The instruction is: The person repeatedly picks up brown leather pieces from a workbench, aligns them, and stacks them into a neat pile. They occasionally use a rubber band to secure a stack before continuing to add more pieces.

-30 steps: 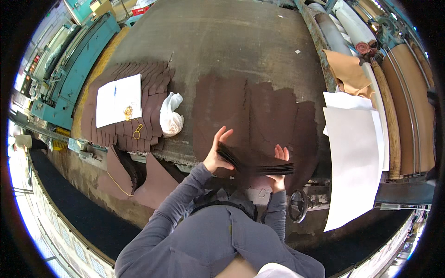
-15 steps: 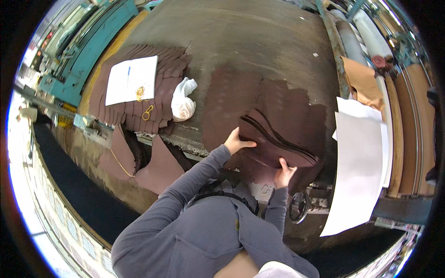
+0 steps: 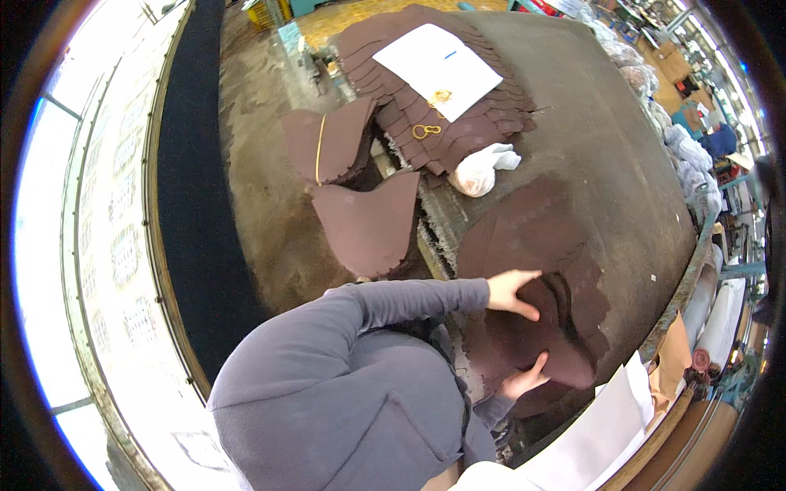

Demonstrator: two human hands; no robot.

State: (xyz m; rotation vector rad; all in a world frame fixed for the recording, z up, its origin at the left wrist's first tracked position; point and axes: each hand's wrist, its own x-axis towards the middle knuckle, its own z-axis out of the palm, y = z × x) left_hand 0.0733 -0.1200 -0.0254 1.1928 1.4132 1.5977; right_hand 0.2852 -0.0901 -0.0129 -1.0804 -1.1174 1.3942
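My left hand grips the left edge of a stack of dark brown cut pieces, its thumb spread over the top piece and its fingers stretched along the edge. At the near edge, my right hand holds the same stack with its thumb up on top; its other fingers are partly hidden. The layered far side of the stack curves in a wave. Beneath it, more flat brown pieces lie spread on the table.
Further off, overlapping brown pieces carry a white paper sheet and yellow bands. A white plastic bag sits beside them. Two brown stacks stand on the left, one banded. White sheets lie at lower right.
My view has turned to the right, so the scene appears rotated. Both hands remain at the brown stack; my left fingers now show more along its edge.
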